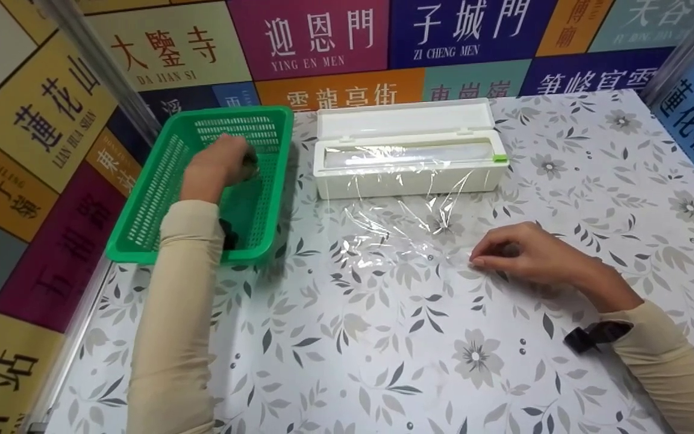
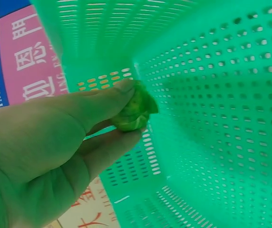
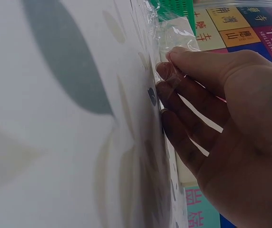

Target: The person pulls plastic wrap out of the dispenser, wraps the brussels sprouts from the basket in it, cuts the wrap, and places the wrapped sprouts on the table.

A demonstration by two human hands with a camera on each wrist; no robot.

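My left hand (image 1: 220, 163) is inside a green plastic basket (image 1: 287, 138). Between thumb and fingers it pinches a small roundish green item (image 2: 136, 109) with a leaf-like edge; its exact kind is unclear. On the right, my right hand (image 1: 531, 253) pinches the corner of a sheet of clear plastic wrap (image 1: 383, 235) between thumb and fingertips, low over the tabletop. The sheet runs from a roll (image 1: 407, 154) inside a white wrap dispenser box (image 1: 407, 184), whose lid (image 1: 407, 119) stands raised. In the right wrist view the film (image 3: 181, 31) shows beyond the fingertips.
A light green slider (image 1: 500, 158) sits at the right end of the box's front edge. Floral cloth (image 1: 347, 367) covers the table. Panels with colourful lettering (image 1: 323, 36) stand behind it, and clear posts (image 1: 112, 66) rise at the back corners.
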